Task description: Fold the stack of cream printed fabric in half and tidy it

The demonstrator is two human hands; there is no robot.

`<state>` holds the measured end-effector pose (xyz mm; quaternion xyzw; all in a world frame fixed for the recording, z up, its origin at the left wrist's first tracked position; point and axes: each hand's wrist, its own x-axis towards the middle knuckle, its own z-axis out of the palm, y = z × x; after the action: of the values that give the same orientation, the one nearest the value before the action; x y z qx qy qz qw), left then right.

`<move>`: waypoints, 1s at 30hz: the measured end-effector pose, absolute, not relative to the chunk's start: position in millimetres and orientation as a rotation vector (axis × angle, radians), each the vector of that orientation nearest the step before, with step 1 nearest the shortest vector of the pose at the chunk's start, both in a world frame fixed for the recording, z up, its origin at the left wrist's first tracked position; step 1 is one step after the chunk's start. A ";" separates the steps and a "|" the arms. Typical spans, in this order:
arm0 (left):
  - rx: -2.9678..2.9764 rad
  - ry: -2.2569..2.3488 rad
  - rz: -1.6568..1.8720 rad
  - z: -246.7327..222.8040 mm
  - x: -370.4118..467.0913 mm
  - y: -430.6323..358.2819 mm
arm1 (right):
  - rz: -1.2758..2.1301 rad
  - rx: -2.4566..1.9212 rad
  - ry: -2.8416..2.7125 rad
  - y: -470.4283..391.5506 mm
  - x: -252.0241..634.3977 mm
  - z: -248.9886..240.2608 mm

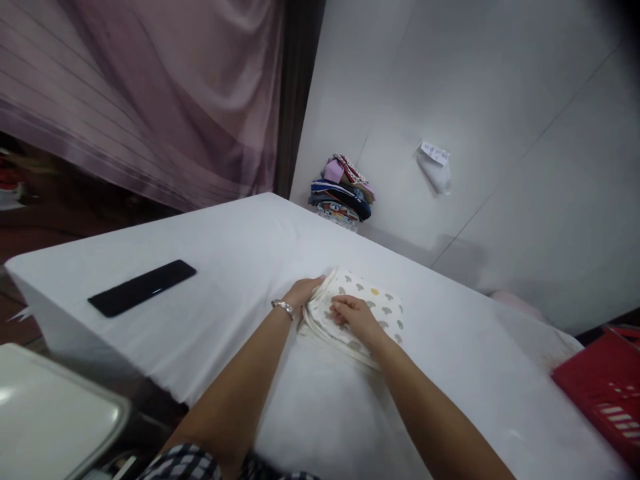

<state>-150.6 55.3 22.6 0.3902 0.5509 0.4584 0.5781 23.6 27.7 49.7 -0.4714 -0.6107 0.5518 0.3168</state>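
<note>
On the desk (225,233) lies a folded cloth (385,303). Left hand (302,293) touches its edge, grip unclear; right hand (354,316) has fingers curled together.

Ahead and to your right: pale grey wall (510,80), broad smooth faces split by thin seams (520,157), soft shadow (463,257) low on it. Left of wall, dark upright post (300,73). Beside that, sheer mauve curtain (200,87) in loose folds, darker band along lower hem. Below curtain, dark reddish-brown floor (30,237), detail lost in gloom. Before you, table (235,233) under white cloth draped over edges. At your lower left, glossy off-white furniture top (55,417), corner rounded. Light dim, cool.
</note>
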 end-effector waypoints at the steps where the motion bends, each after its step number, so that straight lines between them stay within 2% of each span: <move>1: 0.983 1.355 1.067 23.4 -149.8 53.7 | 1.314 -1.261 -1.700 26.2 31.5 48.9; 5: 1.231 1.409 0.982 28.7 -144.6 51.4 | 0.729 -1.316 -1.996 23.1 81.7 43.9; 9: 1.458 1.537 0.815 31.4 -142.7 52.8 | 0.447 -1.551 -1.840 19.4 135.3 27.0; 11: 1.506 1.656 0.741 30.8 -142.2 53.1 | 0.502 -1.691 -1.672 15.1 150.9 17.5; 14: 1.576 1.715 0.663 29.2 -141.0 52.3 | 0.785 -1.816 -1.360 6.8 158.2 9.9; 17: 1.647 1.792 0.582 29.9 -141.0 51.8 | 1.040 -1.757 -1.098 1.5 153.8 10.3; 22: 1.648 1.842 0.529 35.9 -138.9 50.2 | 1.197 -1.634 -0.988 12.9 149.4 16.1; 26: 1.481 1.681 0.630 32.1 -111.4 24.9 | 1.189 -1.585 -1.038 47.5 185.1 35.0; 30: 1.268 1.237 0.608 25.0 -66.2 -16.8 | 0.834 -1.706 -1.301 88.8 250.5 64.1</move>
<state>-66.2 -16.8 25.0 0.5454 0.5320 0.2616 0.5925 250.5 88.8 64.1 -0.6767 -0.5161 0.3310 0.4077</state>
